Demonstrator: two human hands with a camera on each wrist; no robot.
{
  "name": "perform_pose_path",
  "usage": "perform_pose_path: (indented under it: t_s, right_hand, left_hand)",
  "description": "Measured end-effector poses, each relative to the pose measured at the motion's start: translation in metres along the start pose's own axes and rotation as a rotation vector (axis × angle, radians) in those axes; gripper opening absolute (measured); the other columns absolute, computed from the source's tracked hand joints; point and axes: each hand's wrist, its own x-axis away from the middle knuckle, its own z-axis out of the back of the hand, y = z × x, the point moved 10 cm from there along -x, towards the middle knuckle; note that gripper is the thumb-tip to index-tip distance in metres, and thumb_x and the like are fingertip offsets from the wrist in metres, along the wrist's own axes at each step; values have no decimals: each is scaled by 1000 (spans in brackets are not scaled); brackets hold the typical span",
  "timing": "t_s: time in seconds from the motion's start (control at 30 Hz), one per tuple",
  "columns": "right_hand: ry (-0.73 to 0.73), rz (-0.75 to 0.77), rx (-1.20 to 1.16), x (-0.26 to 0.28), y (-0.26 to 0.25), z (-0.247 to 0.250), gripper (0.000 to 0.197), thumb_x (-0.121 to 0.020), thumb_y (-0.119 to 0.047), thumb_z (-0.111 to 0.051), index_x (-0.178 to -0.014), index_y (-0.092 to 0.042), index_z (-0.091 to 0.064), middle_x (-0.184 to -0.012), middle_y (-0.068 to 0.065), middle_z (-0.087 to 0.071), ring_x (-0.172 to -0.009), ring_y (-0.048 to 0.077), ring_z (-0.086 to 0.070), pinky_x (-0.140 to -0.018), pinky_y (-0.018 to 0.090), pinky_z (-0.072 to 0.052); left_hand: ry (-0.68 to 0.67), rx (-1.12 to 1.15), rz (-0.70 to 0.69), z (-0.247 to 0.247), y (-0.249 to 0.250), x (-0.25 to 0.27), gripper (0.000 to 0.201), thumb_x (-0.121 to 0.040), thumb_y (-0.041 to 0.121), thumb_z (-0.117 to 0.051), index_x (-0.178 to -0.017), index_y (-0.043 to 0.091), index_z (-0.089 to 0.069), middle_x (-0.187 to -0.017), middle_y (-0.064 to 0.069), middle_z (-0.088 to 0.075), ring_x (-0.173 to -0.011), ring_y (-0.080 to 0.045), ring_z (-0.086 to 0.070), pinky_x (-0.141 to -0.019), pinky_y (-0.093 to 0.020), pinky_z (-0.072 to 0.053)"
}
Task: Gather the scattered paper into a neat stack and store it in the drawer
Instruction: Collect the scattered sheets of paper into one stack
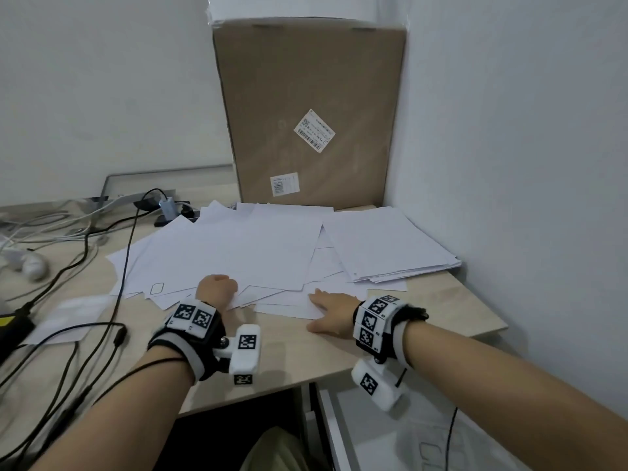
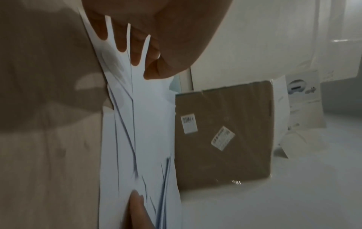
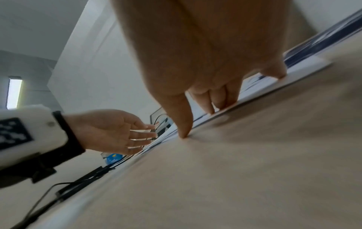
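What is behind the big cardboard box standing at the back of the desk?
Behind the cardboard box, something white wrapped in clear plastic pokes above its top edge, against the wall. The box covers the rest, so what it is cannot be told.

Head view: both forearms enter from the lower corners and converge toward frame centre, each wrist banded with a marker-tagged camera mount. Left hand (image 1: pixel 217 289) sits left of centre, back of hand up. In the right wrist view it is palm-open, fingers (image 3: pixel 141 134) extended and slightly spread. Right hand (image 1: pixel 331 312) lies right of centre, palm down, fingers straight and pointing to frame left. Right wrist view: its fingertips (image 3: pixel 184 134) press downward, thumb splayed apart toward the right edge.
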Motion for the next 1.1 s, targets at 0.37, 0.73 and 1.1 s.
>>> perform_pose_path:
  t_s: [0.37,0.73,1.1]
  right_hand:
    - [-68,-49,-78,-42,-15,49,56,-97,-39,-48,-144,-12,-38,-152,3,-33,-140,21,-31,-112,34,-25]
    - [-112,-263,-37,-84,24,50,67,-90,-44,-58,-146,-17,-33,-153,1,-33,-140,24,-33,-111,37,-29]
    - [-187,-211,156,-80,0,28,76,-85,-59,-55,-145,-18,-35,-150,0,-37,-135,23,-40,-109,40,-35]
  left_hand:
    - [32,-153,63,45,-13,-38,8,-88,6,-57,-82,3,-59,-101,-15,-54,-96,-31,-49,-92,-40,-43]
    - [-102,-470,177,45,-45,-94,52,-88,23,-60,-129,-7,-49,-130,-25,-56,-116,-39,-57,-96,-43,-49]
    - [-299,-798,22,-1,-21,-36,40,-98,34,-49,-125,6,-56,-138,-18,-52,-128,-31,-49,-89,-30,-42]
